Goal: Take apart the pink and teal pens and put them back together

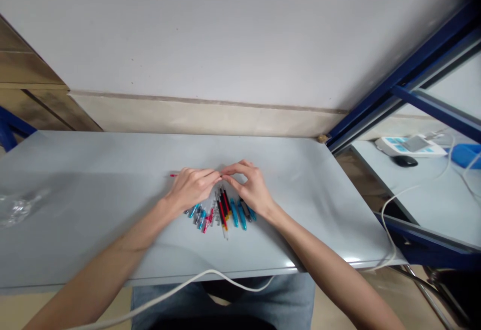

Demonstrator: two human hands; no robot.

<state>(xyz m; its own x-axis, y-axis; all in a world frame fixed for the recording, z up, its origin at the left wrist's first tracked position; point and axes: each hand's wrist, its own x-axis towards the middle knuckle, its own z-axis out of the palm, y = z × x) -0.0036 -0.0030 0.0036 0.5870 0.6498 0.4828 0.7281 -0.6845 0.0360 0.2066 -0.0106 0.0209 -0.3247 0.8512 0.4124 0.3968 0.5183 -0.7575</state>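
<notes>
My left hand (193, 187) is closed around a thin pen, whose red end (173, 175) sticks out on the left while its middle is hidden in the palm. Thumb and forefinger of my right hand (250, 184) pinch at the pen's other end, against my left fingertips; whatever small piece lies there is too small to make out. Below the hands a row of pen parts lies on the table: clear barrels with blue and red ends (203, 218), several ink refills (222, 207) in red and black, and blue grip pieces (238, 213).
A crumpled clear plastic bag (18, 209) lies on the grey table (93, 184) at the left. A white cable (210, 272) crosses in front of my lap. On a side table at right are a white device (411, 145) and a black mouse (405, 161).
</notes>
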